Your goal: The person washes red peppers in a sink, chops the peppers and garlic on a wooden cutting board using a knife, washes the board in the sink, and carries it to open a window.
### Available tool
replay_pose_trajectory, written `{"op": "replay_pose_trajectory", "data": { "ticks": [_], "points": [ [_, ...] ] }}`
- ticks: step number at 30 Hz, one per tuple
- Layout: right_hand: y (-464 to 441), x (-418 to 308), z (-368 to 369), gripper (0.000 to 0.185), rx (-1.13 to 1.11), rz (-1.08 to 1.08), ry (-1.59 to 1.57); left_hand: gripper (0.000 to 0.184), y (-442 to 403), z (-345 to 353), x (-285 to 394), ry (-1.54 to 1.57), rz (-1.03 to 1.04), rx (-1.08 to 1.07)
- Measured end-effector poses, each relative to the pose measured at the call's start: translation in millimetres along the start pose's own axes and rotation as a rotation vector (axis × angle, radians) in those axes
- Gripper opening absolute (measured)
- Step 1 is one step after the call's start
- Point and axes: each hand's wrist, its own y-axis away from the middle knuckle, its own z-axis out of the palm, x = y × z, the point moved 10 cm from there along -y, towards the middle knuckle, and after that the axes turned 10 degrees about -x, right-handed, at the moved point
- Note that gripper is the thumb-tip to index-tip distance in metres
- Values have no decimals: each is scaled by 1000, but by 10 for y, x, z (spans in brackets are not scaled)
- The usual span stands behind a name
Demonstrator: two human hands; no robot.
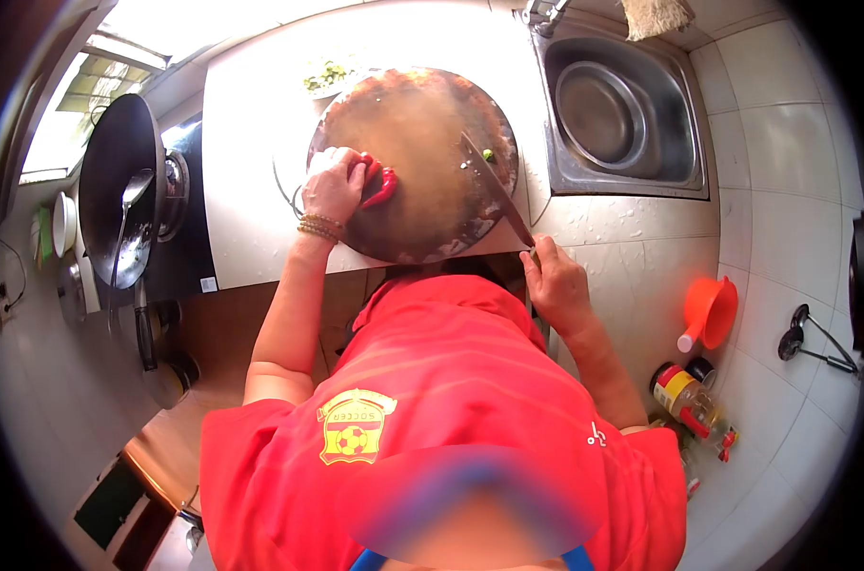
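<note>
My left hand [333,186], with a beaded bracelet at the wrist, is closed on red peppers [382,187] at the left side of a round cutting board [422,228]. The peppers stick out past its fingertips toward the middle of the board. At the board's right front edge my right hand [556,284] grips a knife [496,187] by its handle. The blade lies slanted over the right part of the board, its tip pointing away from me. Beside the blade are a small green piece [488,155] and tiny white bits.
Chopped greens [327,76] sit in a dish behind the board. To the left, a wok [118,190] holds a ladle [132,195]. A steel sink [675,181] with a basin [598,114] is at the right. An orange dipper [710,312] and bottles [694,404] stand nearer on the right.
</note>
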Motion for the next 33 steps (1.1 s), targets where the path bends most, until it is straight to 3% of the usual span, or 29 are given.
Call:
{"op": "replay_pose_trajectory", "data": {
  "ticks": [4, 7, 9, 12, 13, 15, 19, 23, 26, 29, 31, 33],
  "points": [
    [15, -109, -63, 31, 39, -17, 179, 21, -45, 111, -27, 27, 67, -164],
    [47, -99, -98, 35, 44, -56, 264, 21, -84, -146, -47, 245, -52, -7],
    [123, -44, -97, 38, 46, -64, 288, 19, -243, -69, -48, 316, -80, -35],
    [349, 136, -126, 33, 97, -37, 124, 18, -361, -169, 733, 210, 388, 36],
    [425, 156, -124, 33, 98, -36, 124, 18, -396, -156, 941, 211, 390, 36],
    [582, 291, -223, 31, 187, 47, -24, 16, -478, 203, 1348, 267, 405, -253],
    [796, 494, -326, 25, 310, 196, -143, 17, -569, 573, 1822, -25, 388, -225],
    [952, 830, -300, 24, 394, 374, -292, 15, -633, 1030, 2100, -65, 348, -288],
    [870, 874, -344, 26, 446, 397, -389, 17, -508, 1282, 2431, -80, 457, -366],
    [699, 869, -414, 28, 463, 369, -468, 13, -369, 1098, 2440, 29, 508, -278],
    [539, 863, -382, 28, 428, 319, -598, 15, -378, 790, 2109, -6, 373, -201],
    [328, 782, -287, 26, 317, 300, -679, 19, -149, 98, 1614, 143, 320, 161]
  ]
}}
